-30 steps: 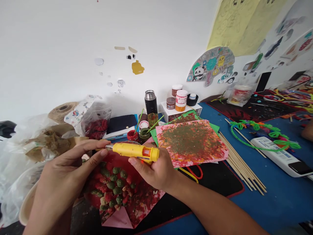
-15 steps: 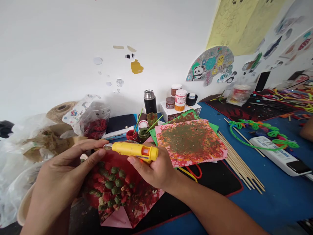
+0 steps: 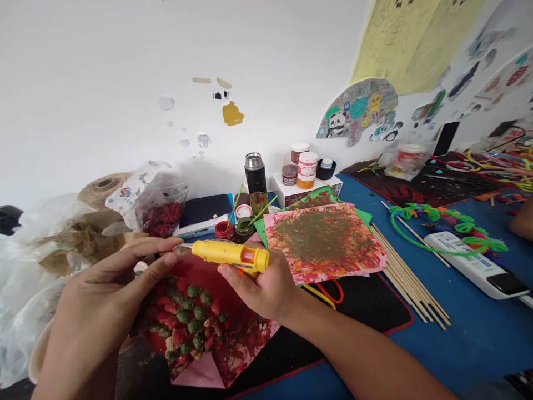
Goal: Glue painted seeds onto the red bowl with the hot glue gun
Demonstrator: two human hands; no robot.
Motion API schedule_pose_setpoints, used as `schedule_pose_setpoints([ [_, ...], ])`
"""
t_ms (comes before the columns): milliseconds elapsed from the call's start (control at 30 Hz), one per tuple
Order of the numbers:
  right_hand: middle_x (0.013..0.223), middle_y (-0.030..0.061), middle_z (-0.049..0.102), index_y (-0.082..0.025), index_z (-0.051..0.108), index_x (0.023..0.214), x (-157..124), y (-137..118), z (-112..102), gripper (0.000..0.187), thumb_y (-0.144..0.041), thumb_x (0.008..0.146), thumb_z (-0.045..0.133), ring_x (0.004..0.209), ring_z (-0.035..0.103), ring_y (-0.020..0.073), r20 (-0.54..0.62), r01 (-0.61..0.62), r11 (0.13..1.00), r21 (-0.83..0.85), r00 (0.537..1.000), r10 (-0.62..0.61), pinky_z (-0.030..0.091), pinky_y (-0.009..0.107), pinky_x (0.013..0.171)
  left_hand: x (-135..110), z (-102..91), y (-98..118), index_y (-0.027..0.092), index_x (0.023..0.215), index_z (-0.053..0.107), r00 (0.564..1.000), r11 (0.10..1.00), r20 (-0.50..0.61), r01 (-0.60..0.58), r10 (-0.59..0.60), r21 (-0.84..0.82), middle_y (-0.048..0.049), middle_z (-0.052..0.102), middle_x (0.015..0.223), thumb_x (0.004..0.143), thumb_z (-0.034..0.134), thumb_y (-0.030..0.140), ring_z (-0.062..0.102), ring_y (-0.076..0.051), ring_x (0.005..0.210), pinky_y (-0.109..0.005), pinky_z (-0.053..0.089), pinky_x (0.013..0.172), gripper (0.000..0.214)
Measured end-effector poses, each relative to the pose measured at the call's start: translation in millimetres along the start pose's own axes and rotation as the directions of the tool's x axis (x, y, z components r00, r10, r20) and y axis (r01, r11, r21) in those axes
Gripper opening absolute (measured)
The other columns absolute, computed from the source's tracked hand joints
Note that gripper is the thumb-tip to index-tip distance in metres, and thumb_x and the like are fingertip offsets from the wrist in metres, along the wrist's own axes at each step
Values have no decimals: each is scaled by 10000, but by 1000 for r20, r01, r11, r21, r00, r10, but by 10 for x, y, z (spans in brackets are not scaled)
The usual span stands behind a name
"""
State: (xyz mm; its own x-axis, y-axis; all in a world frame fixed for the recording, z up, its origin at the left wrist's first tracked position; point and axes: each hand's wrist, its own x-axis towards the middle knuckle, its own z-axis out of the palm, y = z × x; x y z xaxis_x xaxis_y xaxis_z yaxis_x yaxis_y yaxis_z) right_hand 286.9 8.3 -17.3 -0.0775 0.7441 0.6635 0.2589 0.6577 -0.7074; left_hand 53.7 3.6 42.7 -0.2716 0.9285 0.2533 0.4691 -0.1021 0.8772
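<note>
My right hand grips a yellow glue gun, held level with its metal nozzle pointing left. My left hand pinches something small at the nozzle tip between thumb and forefinger; I cannot make out what it is. Below both hands lies a red painted sheet covered with several green and red balls, resting on a black mat.
A pink sheet smeared green and red lies behind, beside wooden skewers. Paint pots with brushes, a black flask, jars and a bag of red bits stand at the back. A white power strip and green pipe cleaners lie right.
The view has drifted slightly; both hands and the glue gun stay almost in the same place, the left fingers still at the nozzle.
</note>
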Motion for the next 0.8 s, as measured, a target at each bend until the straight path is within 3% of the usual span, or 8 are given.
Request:
schedule_pose_setpoints([
  [233,766,49,791,-204,812,956,-4,1,7,483,-604,1148,620,654,756,191,6,-16,1000,-8,1000,16,588,292,643,-6,17,5,340,1072,926,998,999,-65,-7,4,-43,-41,915,1144,681,978,682,835,-300,1086,-236,628,593,522],
  [433,790,53,819,-208,823,982,-9,23,5,474,-612,1140,631,684,783,202,11,-28,999,-19,1000,29,600,299,666,-46,12,32,336,1082,929,992,997,-107,61,-67,-53,-38,915,1142,635,992,712,839,-264,976,-204,623,564,587],
  [567,846,72,845,-202,834,1028,-9,33,4,473,-600,1156,613,753,819,217,26,-24,1000,-18,999,24,620,304,706,-34,2,15,329,1081,929,992,995,-100,75,-81,-64,-46,913,1107,619,996,718,842,-281,978,-202,606,528,607],
  [800,782,52,811,-208,833,987,-9,25,13,466,-594,1148,628,685,783,204,6,-9,1000,-22,1000,9,609,302,681,-28,10,22,333,1077,932,991,996,-108,74,-78,-46,-42,918,1124,625,984,708,839,-266,922,-221,617,545,590],
])
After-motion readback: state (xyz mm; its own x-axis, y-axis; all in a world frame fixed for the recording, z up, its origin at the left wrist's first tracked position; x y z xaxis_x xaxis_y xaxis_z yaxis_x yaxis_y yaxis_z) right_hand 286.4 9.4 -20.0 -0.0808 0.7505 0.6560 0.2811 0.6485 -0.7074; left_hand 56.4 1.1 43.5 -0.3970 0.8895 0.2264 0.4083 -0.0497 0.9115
